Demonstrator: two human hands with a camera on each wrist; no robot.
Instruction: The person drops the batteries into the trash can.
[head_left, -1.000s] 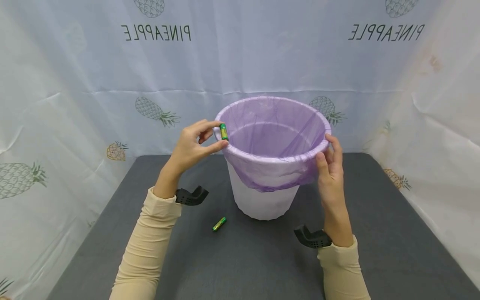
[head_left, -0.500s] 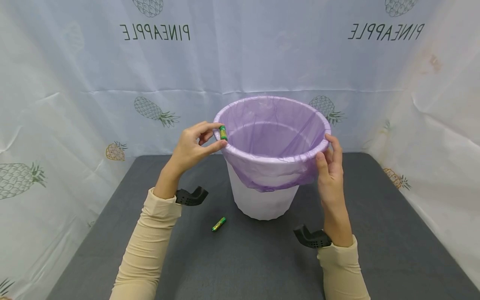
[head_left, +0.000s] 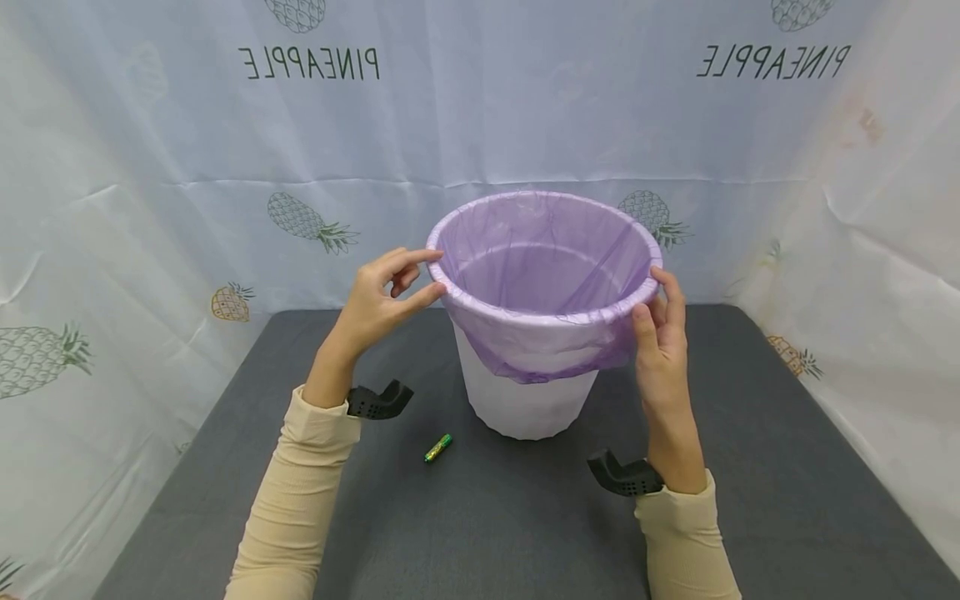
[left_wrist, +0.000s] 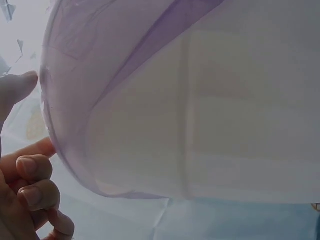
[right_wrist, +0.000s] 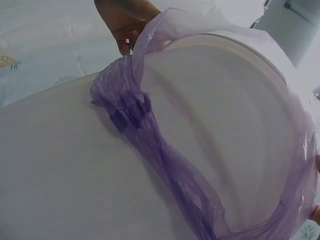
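Note:
A white trash can (head_left: 525,408) stands on the table, lined with a purple bag (head_left: 536,362) folded over its rim. At the rim's left side is my left hand (head_left: 378,296), thumb and forefinger apart and touching the rim, with nothing held between them. My right hand (head_left: 663,350) rests against the rim's right side, its forefinger and thumb tips on the bag edge. One green and gold battery (head_left: 438,448) lies on the table in front of the can. In the right wrist view, a bunched length of the bag (right_wrist: 170,165) hangs along the can's side.
A dark grey table (head_left: 517,533) carries the can. Behind it and at both sides hangs a pale curtain (head_left: 525,100) with pineapple prints. Both wrists wear a black mount, the left mount (head_left: 378,402) and the right mount (head_left: 624,473).
The battery pinched in my left hand at the rim is gone from view; it has been let go. The left fingers have drawn back slightly left. The right hand has stayed in place.

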